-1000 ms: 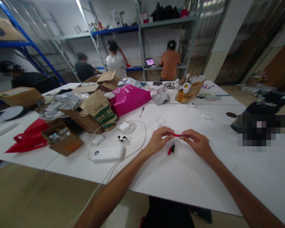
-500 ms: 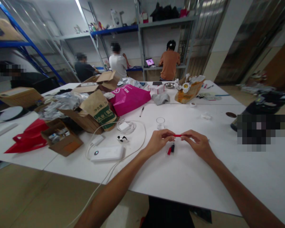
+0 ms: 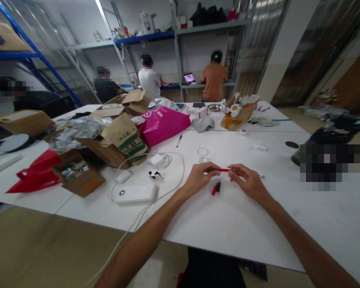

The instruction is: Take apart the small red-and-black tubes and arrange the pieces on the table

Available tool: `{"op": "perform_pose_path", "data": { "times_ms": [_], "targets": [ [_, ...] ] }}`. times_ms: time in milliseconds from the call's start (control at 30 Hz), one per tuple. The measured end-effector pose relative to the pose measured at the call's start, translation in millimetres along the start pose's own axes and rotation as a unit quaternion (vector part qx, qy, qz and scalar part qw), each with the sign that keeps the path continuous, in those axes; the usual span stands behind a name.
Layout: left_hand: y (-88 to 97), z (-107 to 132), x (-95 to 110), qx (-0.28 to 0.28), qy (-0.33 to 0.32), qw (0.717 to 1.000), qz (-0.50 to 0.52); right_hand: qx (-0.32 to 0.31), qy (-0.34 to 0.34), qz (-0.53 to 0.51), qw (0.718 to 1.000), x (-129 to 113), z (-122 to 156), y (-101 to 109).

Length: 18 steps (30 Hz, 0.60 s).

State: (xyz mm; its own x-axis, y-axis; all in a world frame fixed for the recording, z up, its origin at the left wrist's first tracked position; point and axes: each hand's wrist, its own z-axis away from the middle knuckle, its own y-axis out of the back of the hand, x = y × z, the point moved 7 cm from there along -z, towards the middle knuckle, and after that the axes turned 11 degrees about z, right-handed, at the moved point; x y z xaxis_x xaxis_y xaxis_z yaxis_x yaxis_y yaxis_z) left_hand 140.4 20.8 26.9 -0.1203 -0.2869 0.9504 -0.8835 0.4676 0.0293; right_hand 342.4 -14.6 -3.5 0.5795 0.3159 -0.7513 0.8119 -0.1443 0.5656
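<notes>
Between my two hands is a slim red piece, held level above the white table. It resembles the sleeve of an alligator clip, though its details are too small to make out. The thumb and fingers of my left hand pinch its left end. My right hand has its thumb and fingertips closed around the right end. Just below the fingers, a red clip and a black clip, both like small alligator clips, lie side by side. A clear glass cup stands beyond my left hand.
Left of my arm lie a white power bank, a coiled white cable and a small black-and-white object. Farther off are an open cardboard box, a magenta bag and a pen. Several people sit behind.
The red piece has tilted slightly and risen a little. My right fingers have shifted at its right end, where more of a pale tip shows. The clips below stay put.
</notes>
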Motion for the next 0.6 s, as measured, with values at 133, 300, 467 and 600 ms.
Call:
{"op": "perform_pose_path", "data": {
  "times_ms": [133, 300, 467, 600],
  "targets": [
    [1.1, 0.3, 2.3, 0.004, -0.001, 1.0, 0.004, -0.003, 0.01, 0.014, 1.0, -1.6, -0.3, 1.1],
    [-1.3, 0.7, 3.1, -0.011, -0.011, 1.0, 0.006, -0.018, 0.028, 0.041, 0.999, -5.7, 0.2, 0.9],
    [1.7, -0.6, 1.0, -0.009, -0.02, 1.0, -0.014, 0.007, 0.004, -0.001, 1.0, -0.8, 0.2, 1.8],
    [1.2, 0.0, 1.5, -0.013, -0.024, 1.0, -0.008, -0.007, 0.009, 0.026, 1.0, -1.5, 0.5, 2.0]
  ]
}}
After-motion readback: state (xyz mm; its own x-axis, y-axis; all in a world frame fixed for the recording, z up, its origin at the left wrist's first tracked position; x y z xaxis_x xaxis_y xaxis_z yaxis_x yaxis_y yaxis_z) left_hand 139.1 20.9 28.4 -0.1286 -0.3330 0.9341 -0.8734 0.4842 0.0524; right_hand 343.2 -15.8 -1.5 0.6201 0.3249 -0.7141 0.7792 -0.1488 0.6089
